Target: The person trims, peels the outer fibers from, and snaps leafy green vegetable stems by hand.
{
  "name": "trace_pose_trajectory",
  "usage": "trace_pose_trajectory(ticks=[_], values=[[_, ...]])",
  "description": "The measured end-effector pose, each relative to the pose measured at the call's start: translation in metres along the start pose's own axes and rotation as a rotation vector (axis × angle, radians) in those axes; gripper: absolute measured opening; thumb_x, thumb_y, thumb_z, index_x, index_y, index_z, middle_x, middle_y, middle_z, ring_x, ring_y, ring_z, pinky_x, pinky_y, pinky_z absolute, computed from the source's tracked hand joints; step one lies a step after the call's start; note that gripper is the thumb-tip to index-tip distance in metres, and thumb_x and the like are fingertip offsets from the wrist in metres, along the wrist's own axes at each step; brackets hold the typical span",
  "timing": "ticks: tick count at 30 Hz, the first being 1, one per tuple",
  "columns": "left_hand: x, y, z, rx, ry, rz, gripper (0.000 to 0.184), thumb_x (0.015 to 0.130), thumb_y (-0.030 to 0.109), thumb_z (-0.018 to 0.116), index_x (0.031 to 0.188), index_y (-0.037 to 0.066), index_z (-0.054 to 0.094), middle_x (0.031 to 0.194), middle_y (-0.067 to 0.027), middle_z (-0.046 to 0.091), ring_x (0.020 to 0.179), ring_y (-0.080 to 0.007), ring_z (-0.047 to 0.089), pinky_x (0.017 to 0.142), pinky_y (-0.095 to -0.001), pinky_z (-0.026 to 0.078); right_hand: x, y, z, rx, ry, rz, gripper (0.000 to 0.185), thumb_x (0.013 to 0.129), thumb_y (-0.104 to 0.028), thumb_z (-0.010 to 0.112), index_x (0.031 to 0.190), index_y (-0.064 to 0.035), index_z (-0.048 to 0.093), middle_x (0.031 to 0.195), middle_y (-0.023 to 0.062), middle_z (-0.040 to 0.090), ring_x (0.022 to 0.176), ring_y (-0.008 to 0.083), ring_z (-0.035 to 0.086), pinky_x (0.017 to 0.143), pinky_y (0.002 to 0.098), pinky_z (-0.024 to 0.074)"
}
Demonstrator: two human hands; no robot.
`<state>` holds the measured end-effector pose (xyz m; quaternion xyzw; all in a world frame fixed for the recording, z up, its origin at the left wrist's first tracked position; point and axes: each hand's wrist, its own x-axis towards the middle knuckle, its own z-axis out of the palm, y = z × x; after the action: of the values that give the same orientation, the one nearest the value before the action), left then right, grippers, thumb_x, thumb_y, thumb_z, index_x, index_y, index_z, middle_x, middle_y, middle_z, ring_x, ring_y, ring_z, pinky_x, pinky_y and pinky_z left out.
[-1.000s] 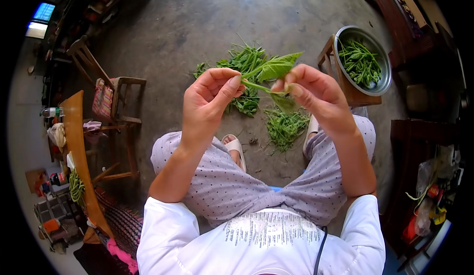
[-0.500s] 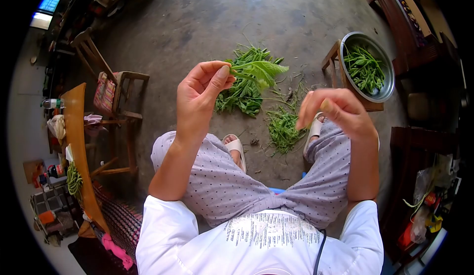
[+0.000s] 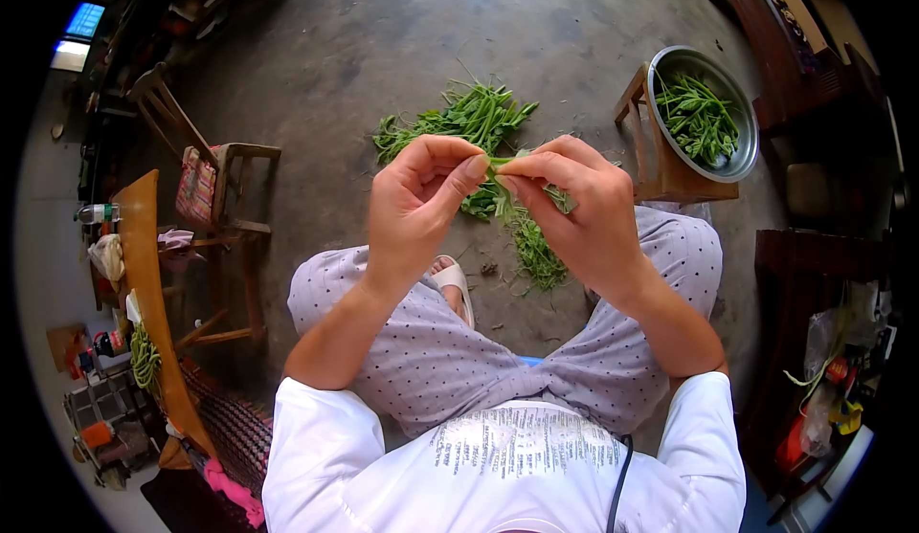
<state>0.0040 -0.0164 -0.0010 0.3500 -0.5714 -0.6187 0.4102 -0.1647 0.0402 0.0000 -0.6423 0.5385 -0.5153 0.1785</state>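
Between the fingertips of the left hand [image 3: 414, 210] and the right hand [image 3: 586, 210], a leafy green sprig [image 3: 500, 188] is pinched, each grip closed narrow with thumb against fingers. Below it, a heap of greens [image 3: 483, 112] lies on the floor [image 3: 383, 45], and a smaller green pile [image 3: 538, 254] lies nearer the knees. Off to the right, a metal basin [image 3: 750, 150] of green stems [image 3: 697, 117] rests on a wooden stool [image 3: 678, 187].

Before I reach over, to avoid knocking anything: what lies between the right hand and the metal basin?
In the head view, some floor, then the wooden stool under the metal basin.
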Motion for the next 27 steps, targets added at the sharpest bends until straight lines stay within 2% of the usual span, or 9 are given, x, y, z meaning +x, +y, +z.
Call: trace_pose_trajectory(ticks=[3, 22, 24, 27], values=[[0.0004, 0.0012, 0.0011, 0.007, 0.000, 0.015, 0.016, 0.089, 0.008, 0.067, 0.099, -0.002, 0.062, 0.089, -0.0034, 0.066, 0.081, -0.0071, 0.061, 0.075, -0.0196, 0.049, 0.0010, -0.0021, 0.0007, 0.060, -0.009, 0.103, 0.007, 0.078, -0.006, 0.070, 0.084, -0.0032, 0.069, 0.075, 0.0088, 0.062, 0.066, 0.0228, 0.060, 0.059, 0.0338, 0.0472], [0.0008, -0.0026, 0.0057, -0.011, 0.022, 0.004, 0.014, 0.089, 0.007, 0.066, 0.098, -0.003, 0.062, 0.088, -0.0059, 0.067, 0.080, -0.0098, 0.064, 0.075, -0.0224, 0.054, 0.0026, 0.0007, 0.0063, 0.016, 0.035, 0.034, 0.010, 0.074, -0.004, 0.069, 0.083, -0.0016, 0.066, 0.078, 0.0093, 0.062, 0.069, 0.0236, 0.061, 0.061, 0.0340, 0.0488], [0.0005, -0.0029, 0.0062, -0.018, 0.017, 0.003, 0.015, 0.089, 0.008, 0.066, 0.098, -0.003, 0.062, 0.088, -0.0053, 0.066, 0.080, -0.0095, 0.064, 0.074, -0.0220, 0.053, 0.0027, 0.0003, 0.0054, 0.002, 0.038, 0.036, 0.009, 0.075, -0.002, 0.069, 0.084, -0.0010, 0.067, 0.077, 0.0056, 0.062, 0.066, 0.0140, 0.060, 0.057, 0.0256, 0.0447], [0.0005, -0.0017, 0.0063, -0.018, 0.016, -0.007, 0.016, 0.089, 0.010, 0.066, 0.098, -0.002, 0.061, 0.088, -0.0041, 0.065, 0.080, -0.0090, 0.063, 0.074, -0.0214, 0.053, 0.0042, -0.0051, 0.0041, 0.077, 0.027, 0.133, 0.009, 0.076, -0.004, 0.069, 0.084, -0.0017, 0.067, 0.077, 0.0041, 0.061, 0.066, 0.0118, 0.059, 0.058, 0.0244, 0.0418]])
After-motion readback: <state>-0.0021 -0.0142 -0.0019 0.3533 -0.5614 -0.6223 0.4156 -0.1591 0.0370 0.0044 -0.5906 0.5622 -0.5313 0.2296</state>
